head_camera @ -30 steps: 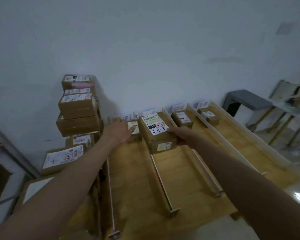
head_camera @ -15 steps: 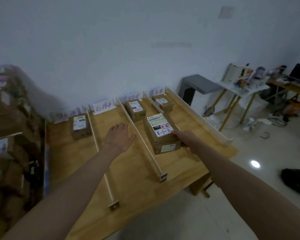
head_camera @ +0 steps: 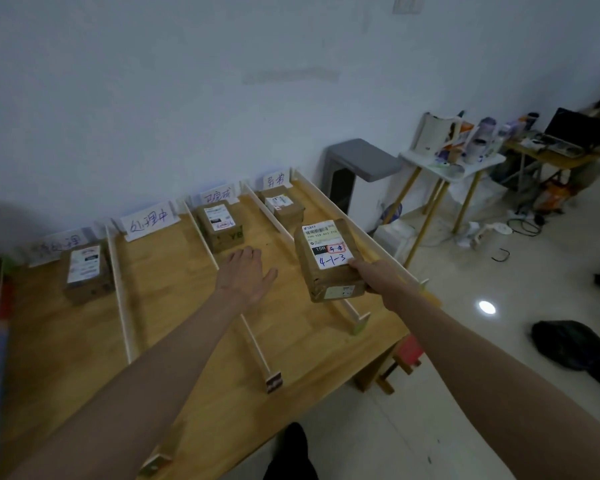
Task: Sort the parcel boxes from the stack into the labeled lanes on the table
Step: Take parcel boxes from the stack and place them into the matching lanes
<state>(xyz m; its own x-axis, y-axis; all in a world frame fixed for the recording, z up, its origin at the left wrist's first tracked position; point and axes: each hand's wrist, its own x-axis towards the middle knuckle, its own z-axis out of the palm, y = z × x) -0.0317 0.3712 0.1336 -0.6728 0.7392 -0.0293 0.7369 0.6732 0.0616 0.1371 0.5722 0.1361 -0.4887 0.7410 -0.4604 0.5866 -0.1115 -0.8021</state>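
Right hand (head_camera: 373,277) grips the parcel box (head_camera: 328,259) from its 4 o'clock corner; left hand (head_camera: 246,277) hovers wide, fingers spread, above the bench (head_camera: 187,306).

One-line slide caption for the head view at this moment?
Right hand holds a parcel box over the rightmost lane of the table; left hand hovers open beside it.

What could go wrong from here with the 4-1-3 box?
1. The right hand holds the parcel box by its near right corner only, with the left hand off it: the grip may slip or the box may tip.
2. The box hangs above the divider between the two right lanes, so it could land astride it or in the wrong lane.
3. Pushed far back, it could hit the small box already in the rightmost lane.
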